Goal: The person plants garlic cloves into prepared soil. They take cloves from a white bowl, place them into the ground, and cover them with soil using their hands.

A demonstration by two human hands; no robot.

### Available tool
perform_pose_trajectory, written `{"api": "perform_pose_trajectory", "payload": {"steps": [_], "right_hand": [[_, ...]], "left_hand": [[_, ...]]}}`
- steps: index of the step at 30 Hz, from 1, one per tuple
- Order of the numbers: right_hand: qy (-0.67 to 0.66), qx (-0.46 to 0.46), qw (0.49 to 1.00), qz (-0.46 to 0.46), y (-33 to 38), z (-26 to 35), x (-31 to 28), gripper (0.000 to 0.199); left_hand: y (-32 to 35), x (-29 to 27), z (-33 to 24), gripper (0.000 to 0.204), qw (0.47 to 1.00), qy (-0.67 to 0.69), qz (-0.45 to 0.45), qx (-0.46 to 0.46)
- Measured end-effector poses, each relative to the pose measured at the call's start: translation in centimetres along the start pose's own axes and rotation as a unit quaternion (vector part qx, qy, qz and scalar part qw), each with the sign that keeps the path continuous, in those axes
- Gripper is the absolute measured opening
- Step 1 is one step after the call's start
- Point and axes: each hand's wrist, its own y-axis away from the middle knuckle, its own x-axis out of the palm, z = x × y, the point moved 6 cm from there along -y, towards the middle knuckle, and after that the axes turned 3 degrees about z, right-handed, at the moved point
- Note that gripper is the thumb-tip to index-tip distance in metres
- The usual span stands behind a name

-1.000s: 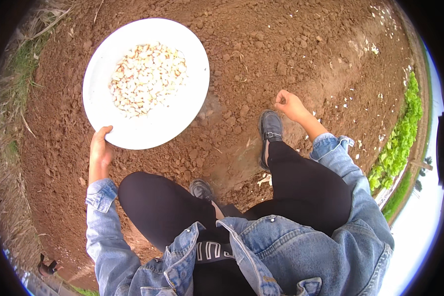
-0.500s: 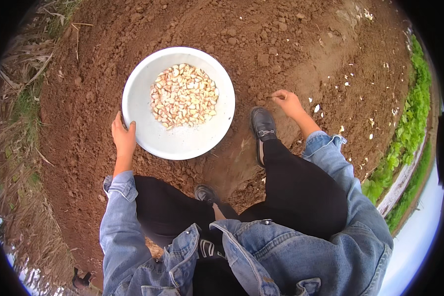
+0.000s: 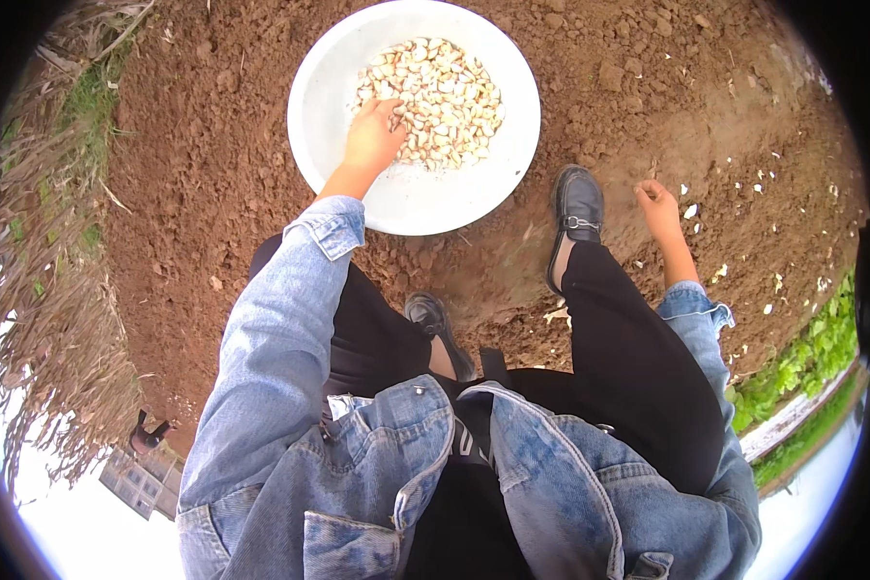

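A wide white basin [image 3: 324, 130] stands on the soil in front of me, with many peeled-looking garlic cloves [image 3: 454, 106] heaped in it. My left hand [image 3: 375, 135] reaches over its near rim, and its bent fingers close on cloves at the left side of the heap. Some fingertips are lost among the cloves. Low over the ground, to the right of my right shoe [image 3: 578, 203], is my right hand [image 3: 657, 205]. Its fingers are drawn together; whatever may be in them is too small to make out.
Loose brown soil [image 3: 203, 193] surrounds the basin. Pale scraps [image 3: 689, 211] are scattered on the right. Dry straw and grass [image 3: 58, 251] border the left, green leafy plants [image 3: 793, 362] the right. My left shoe [image 3: 427, 314] is below the basin.
My left hand has left the basin's outer rim and gone in among the cloves. The basin now appears higher in view, and my right hand sits further right, still beside my shoe.
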Motion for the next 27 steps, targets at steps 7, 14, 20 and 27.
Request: {"api": "perform_pose_trajectory", "payload": {"steps": [7,14,20,27], "right_hand": [[0.029,0.014,0.999,0.0,1.7,-5.9,0.0,0.022],[0.014,0.014,1.0,0.017,1.6,-9.2,2.0,0.022],[0.053,0.065,0.996,0.018,0.8,-8.4,2.5,0.025],[0.045,0.036,0.998,0.013,0.5,-8.5,2.3,0.027]], "left_hand": [[-0.6,4.3,-1.7,0.028,0.999,-0.002,0.033,0.029],[-0.6,4.9,-1.5,0.025,0.996,-0.078,0.029,0.022],[-0.3,4.3,-1.1,0.025,0.988,-0.124,0.094,-0.014],[-0.2,6.1,-2.8,0.025,0.989,-0.116,0.056,0.076]]}}
